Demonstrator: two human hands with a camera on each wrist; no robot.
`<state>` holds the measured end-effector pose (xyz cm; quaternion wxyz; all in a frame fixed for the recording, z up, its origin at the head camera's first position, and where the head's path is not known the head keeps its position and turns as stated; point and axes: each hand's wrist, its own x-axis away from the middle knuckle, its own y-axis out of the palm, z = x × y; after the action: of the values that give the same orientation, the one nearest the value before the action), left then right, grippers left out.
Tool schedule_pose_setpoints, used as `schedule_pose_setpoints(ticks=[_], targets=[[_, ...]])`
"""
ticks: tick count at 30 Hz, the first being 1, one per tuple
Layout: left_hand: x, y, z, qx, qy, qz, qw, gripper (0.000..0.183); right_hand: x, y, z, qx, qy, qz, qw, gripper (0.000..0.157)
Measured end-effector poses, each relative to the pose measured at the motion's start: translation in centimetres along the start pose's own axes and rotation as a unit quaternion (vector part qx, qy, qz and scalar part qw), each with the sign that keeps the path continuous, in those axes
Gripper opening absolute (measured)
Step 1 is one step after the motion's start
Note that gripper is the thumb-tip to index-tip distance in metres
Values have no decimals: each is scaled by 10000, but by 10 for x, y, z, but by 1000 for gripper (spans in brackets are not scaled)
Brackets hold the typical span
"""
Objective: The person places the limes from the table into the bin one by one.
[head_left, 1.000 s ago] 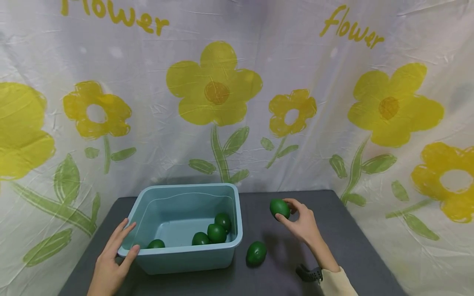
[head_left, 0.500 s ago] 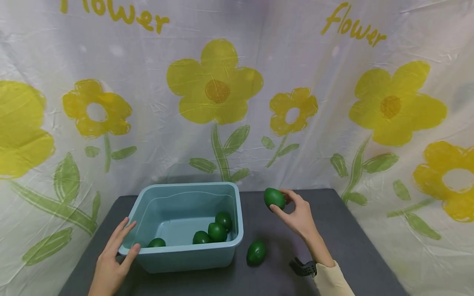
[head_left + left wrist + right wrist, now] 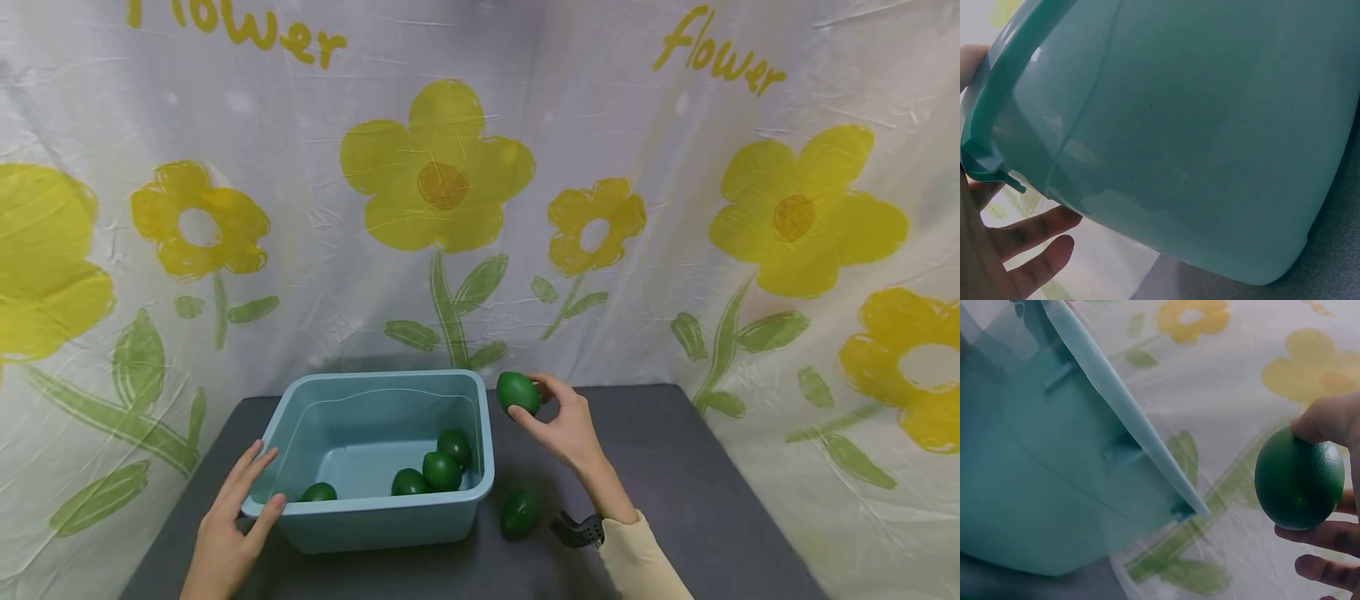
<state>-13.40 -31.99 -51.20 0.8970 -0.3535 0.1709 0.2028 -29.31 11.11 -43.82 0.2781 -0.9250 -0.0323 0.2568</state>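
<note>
A light-blue plastic tub (image 3: pixel 367 506) stands on the dark table, with several green egg-shaped fruits (image 3: pixel 442 472) lying inside. At its near left corner my left hand (image 3: pixel 228 529) rests with spread, fairly straight fingers, the thumb by the front rim. The left wrist view shows the tub wall (image 3: pixel 1197 137) beside those fingers (image 3: pixel 1041 231). My right hand (image 3: pixel 564 421) pinches another green egg-shaped fruit (image 3: pixel 1299 479) between thumb and fingertips. It is held up just right of the tub's right rim. One more fruit (image 3: pixel 521 513) lies on the table, below my right hand in the head view.
The grey table (image 3: pixel 675 500) reaches back to a white cloth (image 3: pixel 645 100) printed with yellow flowers, which also hangs at both sides. The tub's raised right rim (image 3: pixel 1116 394) lies between my right hand and the tub's inside. A dark band (image 3: pixel 577 529) circles my right wrist.
My right hand has moved left and a little up with its fruit, toward the tub's right rim. The left hand, the tub and the other fruits have stayed in place.
</note>
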Motion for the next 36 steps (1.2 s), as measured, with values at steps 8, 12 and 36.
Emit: schedule_pose_setpoints(ticks=[8, 12, 36], targets=[[2, 0, -1, 28, -9, -10, 10000, 60, -5, 20, -15, -88, -249, -317, 9991, 49], [3, 1, -2, -6, -16, -48, 10000, 61, -4, 27, -22, -93, -353, -423, 9984, 49], [1, 1, -1, -6, -15, -3, 10000, 62, -3, 60, -27, 582, -173, -1403, 9882, 57]])
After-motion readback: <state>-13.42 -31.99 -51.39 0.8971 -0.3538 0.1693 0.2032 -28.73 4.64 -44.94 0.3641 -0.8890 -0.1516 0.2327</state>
